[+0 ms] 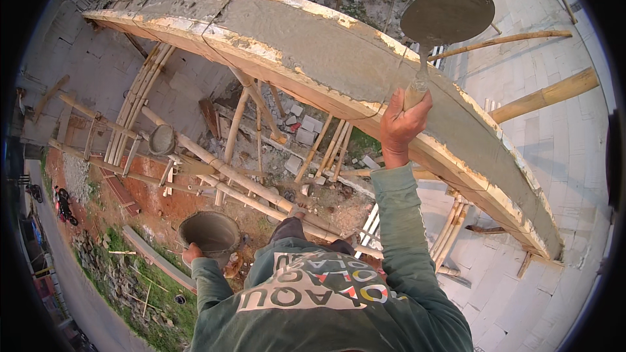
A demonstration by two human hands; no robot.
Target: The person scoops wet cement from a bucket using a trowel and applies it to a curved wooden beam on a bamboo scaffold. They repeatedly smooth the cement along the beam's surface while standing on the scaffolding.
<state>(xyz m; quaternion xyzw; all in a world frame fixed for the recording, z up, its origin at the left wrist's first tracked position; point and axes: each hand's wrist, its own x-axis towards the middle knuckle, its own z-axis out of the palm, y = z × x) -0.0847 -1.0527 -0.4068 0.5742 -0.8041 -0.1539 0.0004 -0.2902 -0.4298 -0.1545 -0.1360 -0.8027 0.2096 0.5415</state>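
Observation:
My right hand grips the handle of a round steel trowel, its grey blade raised over the far edge of a long concrete-filled formwork beam. The beam's wooden sides are crusted with cement and crossed by thin ties; wet-looking grey mortar lies along its top. At the lower left, my left hand is closed on the rim of a dark bucket with grey residue inside. My green sleeves and torso fill the lower middle.
Bamboo scaffold poles run beneath me, with my bare foot on one. A small mortar-coated container rests on the scaffold. Block walls stand at right and upper left. Far below lie rubble, red soil, grass, a road and a parked motorbike.

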